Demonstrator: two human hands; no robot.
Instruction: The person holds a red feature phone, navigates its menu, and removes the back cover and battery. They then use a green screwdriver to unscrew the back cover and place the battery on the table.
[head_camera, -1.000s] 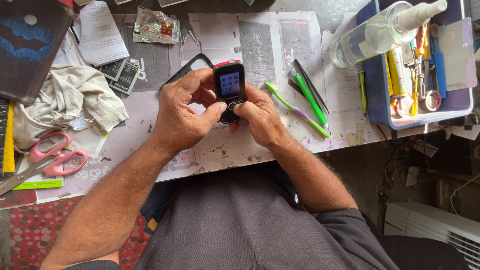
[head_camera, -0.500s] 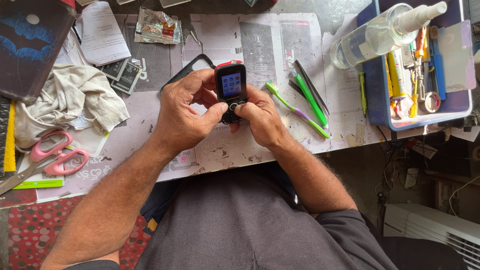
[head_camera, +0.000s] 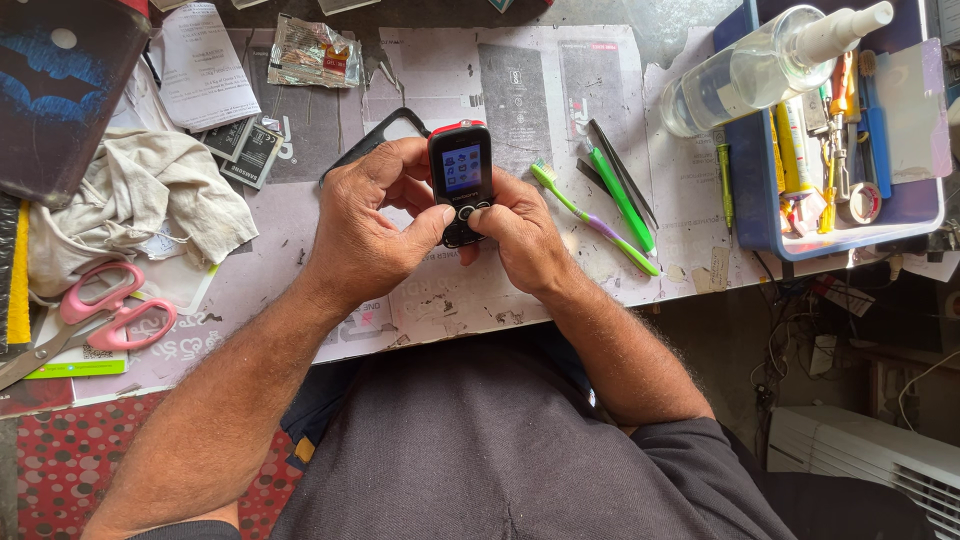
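A small black keypad phone with a red top edge and a lit blue screen is held upright over the worktable. My left hand wraps its left side, thumb pressed on the round key below the screen. My right hand grips the lower right side, thumb also on the keypad. A dark phone cover lies partly hidden behind my left hand.
A green and purple toothbrush, a green tool and dark tweezers lie right of my hands. A blue tray holds tools and a clear spray bottle. Pink scissors, a crumpled cloth and papers lie left.
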